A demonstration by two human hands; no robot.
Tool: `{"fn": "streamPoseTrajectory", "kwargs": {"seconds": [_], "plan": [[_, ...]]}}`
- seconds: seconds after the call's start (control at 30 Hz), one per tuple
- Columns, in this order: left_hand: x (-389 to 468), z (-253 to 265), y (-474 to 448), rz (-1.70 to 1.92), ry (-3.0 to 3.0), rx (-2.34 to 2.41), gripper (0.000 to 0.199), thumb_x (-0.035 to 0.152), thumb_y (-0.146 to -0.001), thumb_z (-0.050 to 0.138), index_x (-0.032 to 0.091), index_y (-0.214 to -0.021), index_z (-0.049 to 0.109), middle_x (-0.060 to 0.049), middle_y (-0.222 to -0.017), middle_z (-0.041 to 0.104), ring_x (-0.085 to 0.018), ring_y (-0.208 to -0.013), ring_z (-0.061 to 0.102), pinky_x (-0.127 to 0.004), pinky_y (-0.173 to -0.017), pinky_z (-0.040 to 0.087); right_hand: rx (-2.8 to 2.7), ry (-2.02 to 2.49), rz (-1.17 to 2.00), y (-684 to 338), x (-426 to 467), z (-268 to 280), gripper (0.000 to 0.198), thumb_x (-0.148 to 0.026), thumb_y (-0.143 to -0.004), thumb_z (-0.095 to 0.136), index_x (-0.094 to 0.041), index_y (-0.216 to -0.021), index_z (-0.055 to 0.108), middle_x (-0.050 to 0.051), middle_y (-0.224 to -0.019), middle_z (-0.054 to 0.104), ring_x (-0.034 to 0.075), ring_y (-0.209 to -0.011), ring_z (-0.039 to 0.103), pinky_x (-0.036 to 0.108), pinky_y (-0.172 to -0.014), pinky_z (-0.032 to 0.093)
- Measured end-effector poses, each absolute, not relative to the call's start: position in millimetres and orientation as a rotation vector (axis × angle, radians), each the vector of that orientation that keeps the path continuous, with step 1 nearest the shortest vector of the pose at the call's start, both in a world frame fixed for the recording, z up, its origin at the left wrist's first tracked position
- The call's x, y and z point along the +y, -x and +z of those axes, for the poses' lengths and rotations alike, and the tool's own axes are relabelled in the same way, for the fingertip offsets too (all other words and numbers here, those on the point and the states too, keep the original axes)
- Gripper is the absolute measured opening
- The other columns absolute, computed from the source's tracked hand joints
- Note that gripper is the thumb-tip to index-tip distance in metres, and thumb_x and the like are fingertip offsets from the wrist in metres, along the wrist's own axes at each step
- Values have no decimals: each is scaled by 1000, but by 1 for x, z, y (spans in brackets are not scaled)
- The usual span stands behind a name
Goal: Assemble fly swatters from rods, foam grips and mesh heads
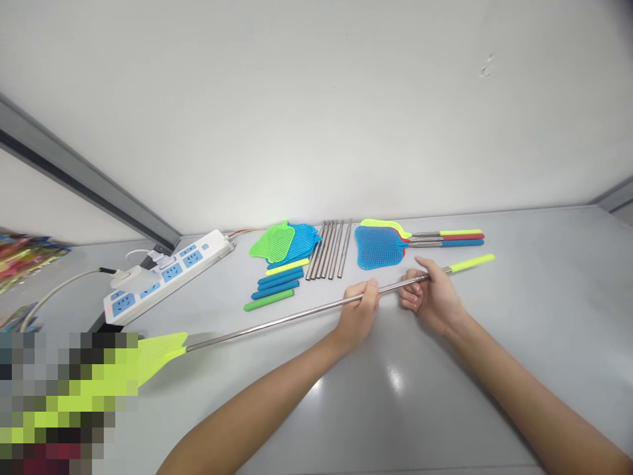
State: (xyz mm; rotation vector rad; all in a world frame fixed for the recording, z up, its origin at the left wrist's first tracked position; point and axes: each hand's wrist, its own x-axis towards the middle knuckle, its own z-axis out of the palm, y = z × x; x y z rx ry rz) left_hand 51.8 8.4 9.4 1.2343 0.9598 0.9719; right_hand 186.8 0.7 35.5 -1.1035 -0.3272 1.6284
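Note:
A yellow fly swatter [287,319] with a long, extended metal rod slants across the table in front of me. My left hand [358,315] is closed around the middle of its rod. Closer to the yellow grip, my right hand [438,300] has its fingers curled about the rod, with the thumb raised. The swatter's yellow head lies at the lower left, partly hidden by pixelation. Just beyond my hands are a blue fly swatter [378,247], with red and yellow ones stacked under or beside it, their rods short.
Loose metal rods [324,254] lie side by side near the wall. Left of them are a green swatter head [273,243], blue heads [302,243], and several loose grips [275,289]. A white power strip [168,277] with plugs and cables sits at the left; colourful packets [30,257] lie beyond.

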Motion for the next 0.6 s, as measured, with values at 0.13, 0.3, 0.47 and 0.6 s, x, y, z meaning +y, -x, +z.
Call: {"fn": "streamPoseTrajectory", "kwargs": {"seconds": [0.13, 0.3, 0.47, 0.6], "plan": [[9, 7, -52, 939, -1287, 972, 45, 40, -85, 34, 18, -46, 31, 5, -39, 29, -7, -39, 28, -23, -42, 23, -438, 1180, 1677, -175, -3, 33, 45, -33, -73, 59, -18, -41, 30, -7, -40, 20, 6, -37, 23, 20, -35, 23], [4, 2, -56, 932, -1317, 1030, 44, 43, -84, 36, 18, -49, 30, 5, -44, 29, -8, -43, 28, -24, -44, 21, -365, 1144, 1470, -172, 0, 28, 43, -26, -76, 53, -19, -42, 26, -8, -41, 18, 5, -35, 19, 20, -33, 21], [2, 2, -60, 932, -1294, 1053, 42, 43, -84, 35, 18, -50, 29, 4, -46, 28, -8, -45, 27, -25, -45, 20, -296, 1125, 1404, -175, 5, 26, 38, -24, -76, 50, -19, -43, 31, -8, -41, 18, 5, -34, 18, 20, -32, 21], [0, 3, -60, 910, -1331, 1042, 43, 44, -85, 33, 18, -51, 30, 4, -47, 27, -8, -47, 27, -25, -46, 20, -289, 1111, 1377, -177, 7, 25, 39, -21, -75, 49, -19, -41, 29, -8, -39, 18, 5, -33, 18, 20, -32, 22]]}}
